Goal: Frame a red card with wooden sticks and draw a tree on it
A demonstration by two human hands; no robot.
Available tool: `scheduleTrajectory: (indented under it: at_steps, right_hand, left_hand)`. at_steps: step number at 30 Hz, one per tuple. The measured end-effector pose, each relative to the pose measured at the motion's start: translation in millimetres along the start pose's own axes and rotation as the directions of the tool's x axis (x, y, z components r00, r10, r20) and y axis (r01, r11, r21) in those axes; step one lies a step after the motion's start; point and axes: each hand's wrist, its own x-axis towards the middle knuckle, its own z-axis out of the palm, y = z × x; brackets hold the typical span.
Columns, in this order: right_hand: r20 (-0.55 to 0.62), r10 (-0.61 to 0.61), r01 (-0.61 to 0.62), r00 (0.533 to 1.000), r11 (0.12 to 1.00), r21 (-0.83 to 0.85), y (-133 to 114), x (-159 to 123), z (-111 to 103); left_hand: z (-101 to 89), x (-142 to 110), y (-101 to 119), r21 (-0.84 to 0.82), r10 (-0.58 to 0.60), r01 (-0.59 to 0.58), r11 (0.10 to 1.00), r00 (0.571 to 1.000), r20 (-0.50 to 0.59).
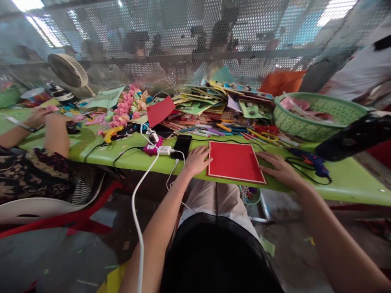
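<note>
A red square card with a pale border (pixel 235 162) lies flat on the green table in front of me. My left hand (pixel 198 159) rests at its left edge, fingers stretched out and touching or nearly touching it. On the opposite side, my right hand (pixel 282 170) lies with fingers spread, the fingertips by the card's right edge. Neither hand grips anything. A black phone (pixel 182 146) is just left of my left hand. Beyond my right hand sits a dark blue glue gun (pixel 314 162) with its black cord.
Colored pens (pixel 210 131) and stacked paper cards (pixel 204 97) cover the back. A green basket (pixel 320 122) and a black bottle (pixel 351 136) stand right. At left are a pink power adapter (pixel 152 145), white cable (pixel 136 203), yellow glue gun (pixel 112 133) and a co-worker's hands (pixel 38 116).
</note>
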Motion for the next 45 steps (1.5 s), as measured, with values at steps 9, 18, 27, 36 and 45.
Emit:
scheduleTrajectory:
  at_steps: [9,18,27,36,45]
  right_hand:
    - [-0.017,-0.044,0.044,0.999,0.999,-0.024,-4.4,0.6,3.7]
    - [-0.061,-0.044,0.038,0.997,0.996,-0.085,-3.2,-2.8,10.3]
    - [-0.062,-0.062,0.056,0.996,0.994,-0.091,-4.5,-2.0,11.1]
    - [-0.07,-0.044,0.039,0.997,0.997,-0.072,-4.3,-3.2,12.8]
    - [-0.064,-0.048,0.044,0.997,0.997,-0.064,6.5,-3.0,18.3]
  left_hand:
    - [1.9,2.0,-0.2,0.024,-0.011,0.011,1.0,1.0,0.005]
    - [3.8,-3.3,5.6,0.063,-0.006,0.009,0.998,0.999,-0.036]
    - [1.0,-4.6,8.3,0.071,-0.006,0.01,0.997,0.999,-0.05]
    - [-9.1,6.2,15.7,0.119,-0.05,0.062,0.991,0.994,-0.098]
    - [-4.8,15.5,19.6,0.171,-0.056,0.08,0.982,0.988,-0.145]
